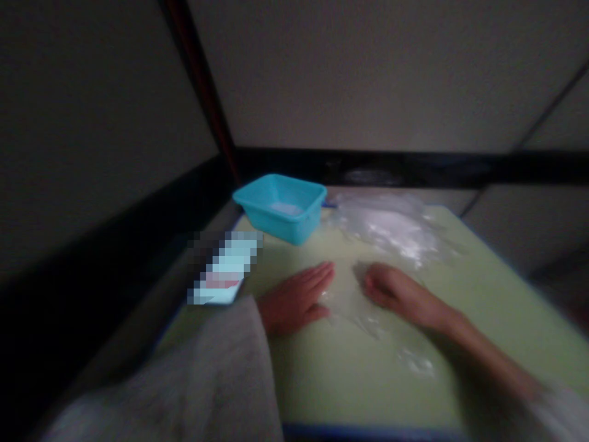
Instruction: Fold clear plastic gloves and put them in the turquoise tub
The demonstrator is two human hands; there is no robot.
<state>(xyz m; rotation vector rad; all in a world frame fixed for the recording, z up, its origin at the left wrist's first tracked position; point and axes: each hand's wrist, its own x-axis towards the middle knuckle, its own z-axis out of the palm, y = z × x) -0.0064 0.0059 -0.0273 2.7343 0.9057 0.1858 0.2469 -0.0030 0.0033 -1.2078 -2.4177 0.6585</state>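
Note:
My left hand (297,301) lies flat, palm down, with its fingers stretched to the right and the thumb apart, at the left edge of a thin clear plastic piece (347,307). To the right of that plastic, my right hand (386,285) is closed with its fingers curled; what it holds, if anything, is too blurred to make out. Another clear plastic scrap (416,362) rests nearer the front. Behind my right hand is a heap of shiny clear plastic (391,224).
A turquoise basin (294,227) with something pale inside stands at the back left of the yellow-green table (354,393). Left of my left hand lies a pixelated, light flat item (227,270). Walls rise behind and to the left.

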